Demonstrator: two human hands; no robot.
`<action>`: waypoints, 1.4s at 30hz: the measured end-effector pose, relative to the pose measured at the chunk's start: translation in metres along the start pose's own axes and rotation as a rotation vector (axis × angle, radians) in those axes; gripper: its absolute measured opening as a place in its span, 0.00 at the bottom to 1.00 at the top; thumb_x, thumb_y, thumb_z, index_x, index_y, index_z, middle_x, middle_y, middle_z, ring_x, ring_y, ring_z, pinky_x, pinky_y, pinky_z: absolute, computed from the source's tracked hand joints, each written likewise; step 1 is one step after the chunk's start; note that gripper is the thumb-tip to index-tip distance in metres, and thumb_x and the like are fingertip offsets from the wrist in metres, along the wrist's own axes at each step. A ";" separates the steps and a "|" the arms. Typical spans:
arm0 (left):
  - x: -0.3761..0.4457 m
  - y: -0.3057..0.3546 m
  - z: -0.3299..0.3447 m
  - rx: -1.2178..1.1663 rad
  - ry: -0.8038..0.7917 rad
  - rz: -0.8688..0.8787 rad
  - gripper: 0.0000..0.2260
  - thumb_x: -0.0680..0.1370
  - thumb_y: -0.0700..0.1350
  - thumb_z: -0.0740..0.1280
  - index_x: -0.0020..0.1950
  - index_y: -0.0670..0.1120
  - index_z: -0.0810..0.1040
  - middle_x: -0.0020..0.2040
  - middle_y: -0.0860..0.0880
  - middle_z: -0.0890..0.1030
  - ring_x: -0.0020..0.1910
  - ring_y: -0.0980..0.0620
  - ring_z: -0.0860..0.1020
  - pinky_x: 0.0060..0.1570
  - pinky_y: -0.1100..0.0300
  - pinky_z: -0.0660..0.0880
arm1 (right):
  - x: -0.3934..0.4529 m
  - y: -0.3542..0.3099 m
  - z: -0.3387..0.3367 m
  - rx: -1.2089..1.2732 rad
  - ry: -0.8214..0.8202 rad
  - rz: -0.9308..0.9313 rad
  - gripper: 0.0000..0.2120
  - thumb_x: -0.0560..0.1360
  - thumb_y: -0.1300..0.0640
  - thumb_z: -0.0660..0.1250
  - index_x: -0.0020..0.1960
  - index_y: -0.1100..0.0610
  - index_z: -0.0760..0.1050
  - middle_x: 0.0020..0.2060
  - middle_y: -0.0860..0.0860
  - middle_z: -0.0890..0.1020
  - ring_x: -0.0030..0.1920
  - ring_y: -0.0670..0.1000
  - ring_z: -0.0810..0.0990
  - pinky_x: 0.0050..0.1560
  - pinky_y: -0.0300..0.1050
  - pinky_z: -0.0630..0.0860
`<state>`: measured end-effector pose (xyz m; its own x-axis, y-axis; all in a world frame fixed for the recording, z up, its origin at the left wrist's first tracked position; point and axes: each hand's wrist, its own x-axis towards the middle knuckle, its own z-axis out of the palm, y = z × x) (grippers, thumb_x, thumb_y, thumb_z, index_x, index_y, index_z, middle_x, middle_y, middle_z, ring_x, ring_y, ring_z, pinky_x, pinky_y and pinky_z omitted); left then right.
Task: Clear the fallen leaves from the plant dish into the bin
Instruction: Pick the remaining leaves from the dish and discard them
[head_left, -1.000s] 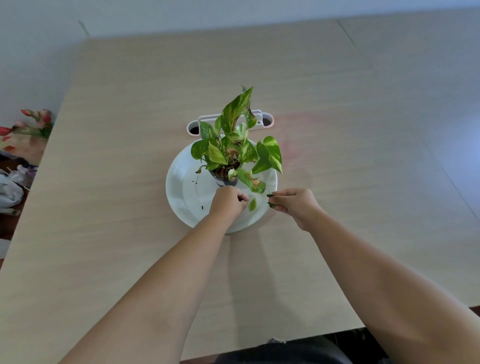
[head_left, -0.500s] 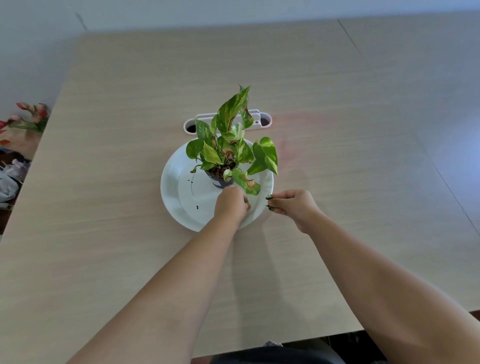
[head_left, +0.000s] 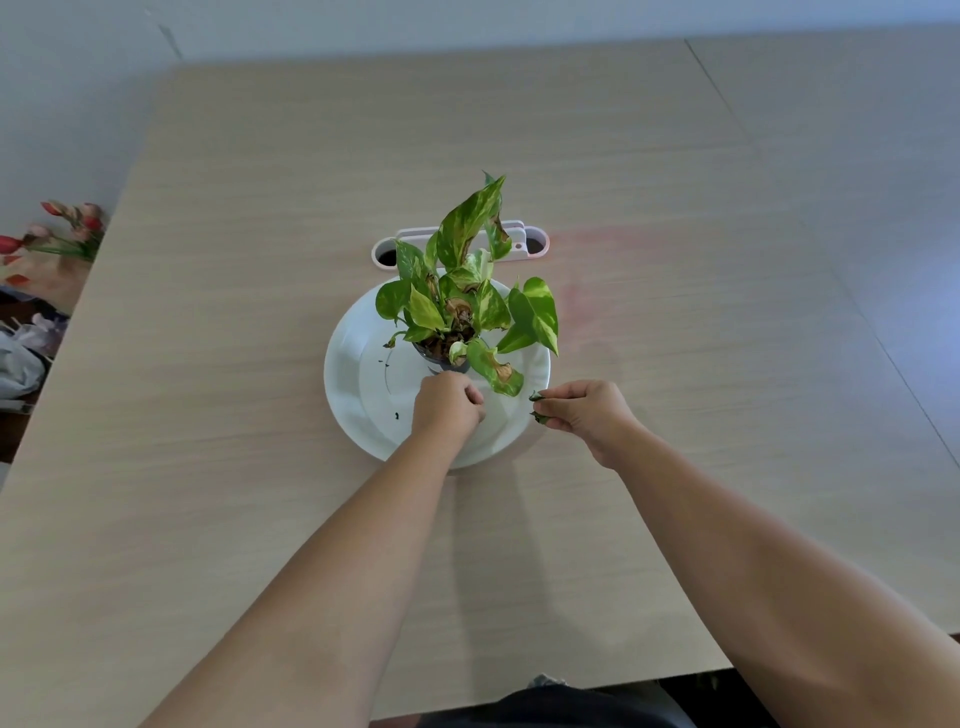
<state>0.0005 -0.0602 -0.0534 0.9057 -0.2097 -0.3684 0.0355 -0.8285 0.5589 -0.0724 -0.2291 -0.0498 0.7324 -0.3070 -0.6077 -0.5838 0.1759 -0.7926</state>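
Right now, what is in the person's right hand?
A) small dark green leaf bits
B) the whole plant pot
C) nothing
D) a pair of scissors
A: the right hand pinches leaf bits in its fingers, just off the dish edge.

- The right hand (head_left: 584, 413) pinches leaf bits (head_left: 537, 405) just right of the dish (head_left: 345, 384) rim.
- The left hand (head_left: 447, 402) lies left of that grip, over the dish.
- The potted plant (head_left: 462, 306) stands on the dish, behind both hands.
- The cable slot (head_left: 460, 244) lies behind the plant, in the table (head_left: 208, 467).
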 end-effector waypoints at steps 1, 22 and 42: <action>0.001 -0.007 -0.002 -0.032 0.021 -0.006 0.06 0.69 0.37 0.71 0.35 0.47 0.80 0.40 0.51 0.82 0.43 0.49 0.80 0.39 0.61 0.74 | 0.001 0.000 0.000 0.003 -0.004 0.003 0.05 0.68 0.68 0.75 0.40 0.61 0.82 0.40 0.56 0.84 0.42 0.52 0.83 0.50 0.43 0.81; -0.003 -0.084 -0.059 0.185 0.132 0.009 0.08 0.71 0.35 0.63 0.41 0.43 0.82 0.44 0.48 0.84 0.47 0.46 0.80 0.43 0.57 0.76 | 0.015 -0.013 0.071 -0.784 -0.099 -0.162 0.07 0.71 0.65 0.66 0.41 0.58 0.82 0.37 0.47 0.82 0.39 0.49 0.79 0.36 0.40 0.78; 0.018 -0.083 -0.038 0.320 0.049 -0.088 0.10 0.73 0.34 0.62 0.48 0.41 0.82 0.46 0.43 0.81 0.40 0.44 0.76 0.44 0.53 0.78 | 0.021 -0.001 0.089 -1.105 -0.104 -0.200 0.11 0.77 0.60 0.62 0.57 0.54 0.78 0.55 0.53 0.80 0.50 0.55 0.78 0.42 0.43 0.73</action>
<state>0.0305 0.0246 -0.0780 0.9245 -0.1110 -0.3646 -0.0127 -0.9651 0.2617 -0.0257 -0.1529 -0.0665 0.8429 -0.1488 -0.5172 -0.4052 -0.8079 -0.4279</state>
